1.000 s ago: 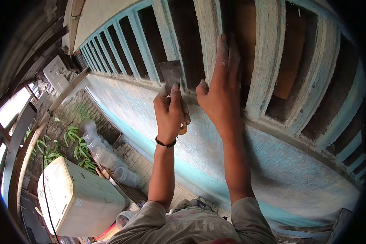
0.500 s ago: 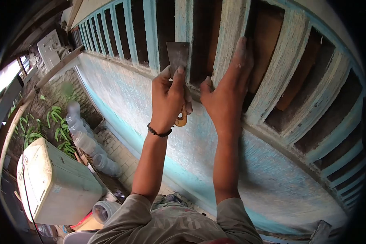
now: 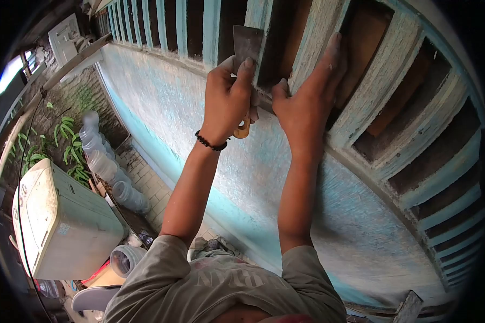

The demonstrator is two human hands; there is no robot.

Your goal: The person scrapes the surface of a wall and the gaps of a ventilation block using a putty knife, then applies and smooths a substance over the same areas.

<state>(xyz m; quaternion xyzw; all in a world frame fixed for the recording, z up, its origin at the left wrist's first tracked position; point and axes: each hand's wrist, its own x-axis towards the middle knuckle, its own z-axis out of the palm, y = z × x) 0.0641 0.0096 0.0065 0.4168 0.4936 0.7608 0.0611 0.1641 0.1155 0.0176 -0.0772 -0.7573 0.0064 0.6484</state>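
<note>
- Looks partway along to me: grille bars (image 3: 385, 86) by the right hand (image 3: 307, 118) are patchy and mostly down to pale grain, so plenty's off there
- Bars (image 3: 183, 27) toward the grille's far left end are pretty solid blue, looks like those are left, and the wall (image 3: 242, 167) below is blotchy
- One scraper (image 3: 248, 43), blade up, just above the ledge (image 3: 361, 172) on the grille's bottom edge; can't tell if it touches
- Two hands: left hand (image 3: 226, 102) has its fingers clenched round the scraper, right one's fingers are stretched along a bar, holding no tool
- One beaded bracelet (image 3: 207, 142), one big off-white box (image 3: 86, 220)
</note>
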